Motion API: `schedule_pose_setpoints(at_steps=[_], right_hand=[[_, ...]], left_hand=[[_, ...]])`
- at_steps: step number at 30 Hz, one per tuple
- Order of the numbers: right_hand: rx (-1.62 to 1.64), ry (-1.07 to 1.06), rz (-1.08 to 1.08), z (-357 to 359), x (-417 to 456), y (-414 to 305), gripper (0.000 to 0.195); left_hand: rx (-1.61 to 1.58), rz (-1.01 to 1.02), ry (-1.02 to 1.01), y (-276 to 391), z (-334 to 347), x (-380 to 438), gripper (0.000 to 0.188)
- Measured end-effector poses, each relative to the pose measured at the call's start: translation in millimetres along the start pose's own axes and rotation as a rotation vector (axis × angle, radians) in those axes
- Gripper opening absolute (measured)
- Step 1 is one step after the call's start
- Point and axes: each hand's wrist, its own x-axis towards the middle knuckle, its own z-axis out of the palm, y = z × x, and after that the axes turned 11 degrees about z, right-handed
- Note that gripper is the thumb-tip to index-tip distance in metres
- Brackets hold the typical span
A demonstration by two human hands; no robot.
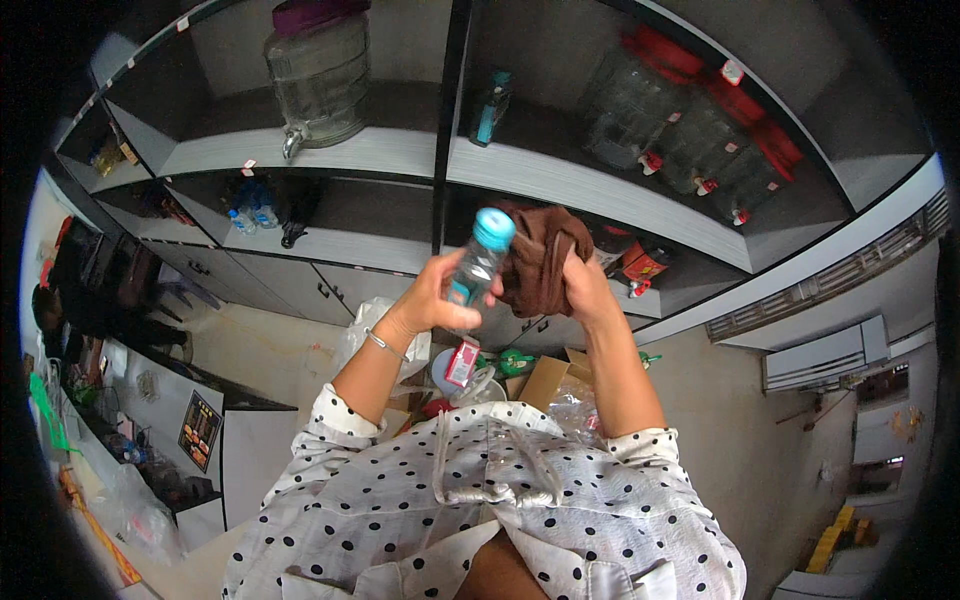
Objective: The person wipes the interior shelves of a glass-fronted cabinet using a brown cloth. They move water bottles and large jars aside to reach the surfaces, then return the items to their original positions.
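A clear bottle (480, 264) with a turquoise cap is gripped in my left hand (439, 296), tilted and held up before the shelves. Bunched in my right hand (586, 285) is a brown cloth (541, 259). Its left side meets or overlaps the bottle's right edge; whether they touch I cannot tell. A similar bottle with a turquoise cap (491, 112) stands on the upper shelf (570, 176), behind and above my hands.
A glass dispenser jar (319, 82) with a tap stands upper left, and several red-lidded jars (667, 112) upper right. Below my hands are a cardboard box (544, 382), a white plastic bag (367, 330) and a pink box (463, 363). A person in dark clothing (112, 285) is at far left.
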Motion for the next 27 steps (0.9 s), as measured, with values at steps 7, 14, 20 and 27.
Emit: schedule_pose_setpoints(at_steps=[7, 14, 20, 27], right_hand=[[-0.185, 0.537, -0.359, 51, -26, 2, 0.044], [-0.814, 0.492, -0.815, 70, 2, 27, 0.077], [-0.323, 0.389, -0.271, 18, -16, 81, 0.059], [-0.496, 0.39, -0.627, 63, -10, -21, 0.079]], left_hand=[[-0.205, 0.189, 0.258, 5, -14, 20, 0.069], [-0.16, 0.35, 0.275, 17, 20, 39, 0.072], [-0.106, 0.414, 0.15, 53, 17, 53, 0.078], [0.412, 0.423, 0.398, -2, 40, 54, 0.06]])
